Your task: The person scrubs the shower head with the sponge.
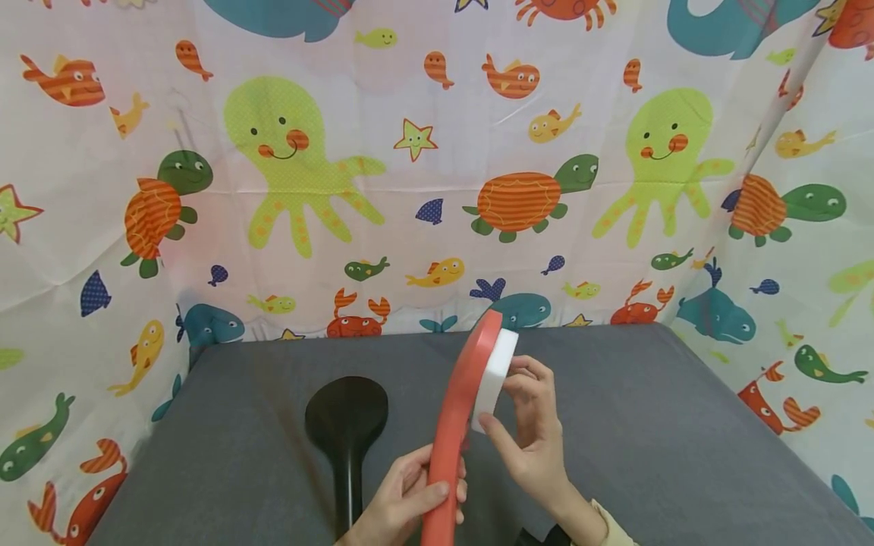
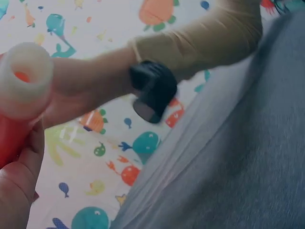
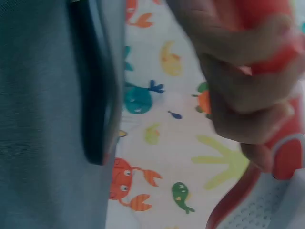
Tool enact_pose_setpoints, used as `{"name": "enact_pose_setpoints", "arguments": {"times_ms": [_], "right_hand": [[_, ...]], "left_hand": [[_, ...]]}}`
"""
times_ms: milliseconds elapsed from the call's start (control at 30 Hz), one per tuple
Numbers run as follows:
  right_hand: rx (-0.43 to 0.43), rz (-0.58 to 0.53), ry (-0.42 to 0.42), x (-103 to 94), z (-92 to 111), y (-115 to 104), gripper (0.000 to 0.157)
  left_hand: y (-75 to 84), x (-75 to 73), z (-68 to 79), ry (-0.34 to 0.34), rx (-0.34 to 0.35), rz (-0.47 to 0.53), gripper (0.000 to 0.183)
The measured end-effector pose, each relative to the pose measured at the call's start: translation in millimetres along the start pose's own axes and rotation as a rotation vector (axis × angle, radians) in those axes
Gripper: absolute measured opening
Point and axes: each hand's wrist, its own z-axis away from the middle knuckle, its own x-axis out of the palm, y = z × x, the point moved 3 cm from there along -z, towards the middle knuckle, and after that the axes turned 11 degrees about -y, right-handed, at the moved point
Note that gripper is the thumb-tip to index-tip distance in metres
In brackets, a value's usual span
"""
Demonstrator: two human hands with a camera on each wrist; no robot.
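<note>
Your left hand (image 1: 399, 497) wraps its fingers and thumb round the handle of the red shower head (image 1: 456, 402), which stands tilted, top leaning right, just right of the lower centre of the head view. Your right hand (image 1: 536, 436), right of it, pinches the white block (image 1: 496, 375) between thumb and fingers, close against the shower head's face; you cannot tell how firmly it presses there. In the right wrist view, the dotted white face shows at the lower right. The left wrist view shows the handle's hollow white end (image 2: 26, 78) at the left edge, and a black strap (image 2: 153, 88) on your right wrist beside a beige sleeve (image 2: 205, 40). The black paddle (image 1: 347, 417) lies left of your hands on the grey table (image 1: 635, 425), before a sea-animal curtain (image 1: 410, 83).
</note>
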Motion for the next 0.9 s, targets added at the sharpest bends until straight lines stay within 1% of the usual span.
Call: {"name": "enact_pose_setpoints", "arguments": {"times_ms": [67,167,233,333,400,500,600,733,800,900], "right_hand": [[-0.014,0.076,-0.02,4.4,3.3,1.9,0.038],[-0.035,0.153,-0.036,8.3,3.6,1.4,0.033],[-0.049,0.19,-0.044,8.8,-0.9,-2.0,0.031],[-0.055,0.216,-0.06,7.3,-11.2,-8.5,0.03],[-0.059,0.256,-0.071,5.7,-18.3,-12.6,0.03],[-0.047,0.331,-0.071,0.5,-26.5,-12.7,0.031],[0.012,0.425,-0.056,-6.4,-33.8,-11.5,0.03],[0.132,0.502,-0.046,-13.9,-36.2,-6.4,0.044],[0.177,0.53,-0.055,-15.4,-31.5,-1.9,0.045],[0.222,0.541,-0.098,-14.1,-20.2,5.3,0.044]], "left_hand": [[0.4,-0.5,0.9,0.01,-0.018,0.046,0.032],[0.1,-1.4,2.0,0.011,-0.049,0.109,0.034],[-0.6,-1.4,2.8,-0.007,-0.074,0.152,0.034],[-2.0,0.2,3.5,-0.05,-0.118,0.206,0.032],[-2.3,1.4,3.9,-0.073,-0.132,0.216,0.031],[-2.6,2.8,4.5,-0.079,-0.141,0.199,0.034],[-2.7,2.4,3.8,-0.06,-0.125,0.156,0.035],[-3.2,0.5,2.0,-0.04,-0.09,0.148,0.034],[-4.1,-0.7,1.9,-0.04,-0.07,0.166,0.036],[-5.0,-2.9,2.0,-0.049,-0.035,0.19,0.038]]}}
